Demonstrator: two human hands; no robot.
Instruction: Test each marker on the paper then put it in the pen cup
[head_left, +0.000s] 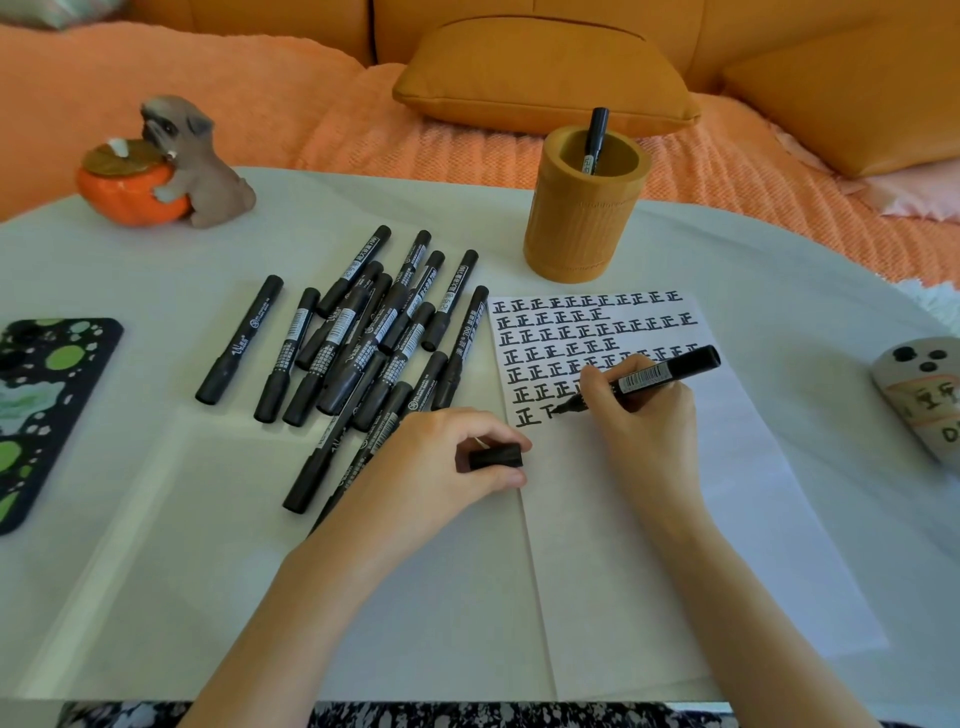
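Observation:
My right hand (644, 410) grips an uncapped black marker (660, 375), its tip touching the white paper (649, 519) at the lowest row of black characters. My left hand (447, 462) pinches the marker's black cap (496, 457) at the paper's left edge. A pile of several capped black markers (363, 338) lies to the left of the paper. The orange pen cup (587, 208) stands behind the paper with one black marker (595, 137) upright in it.
A dog figurine with an orange pot (166, 166) sits at the back left. A patterned phone (41, 410) lies at the left edge. A painted stone-like object (919, 395) rests at the right. Orange sofa cushions (545, 73) lie behind the white table (156, 519).

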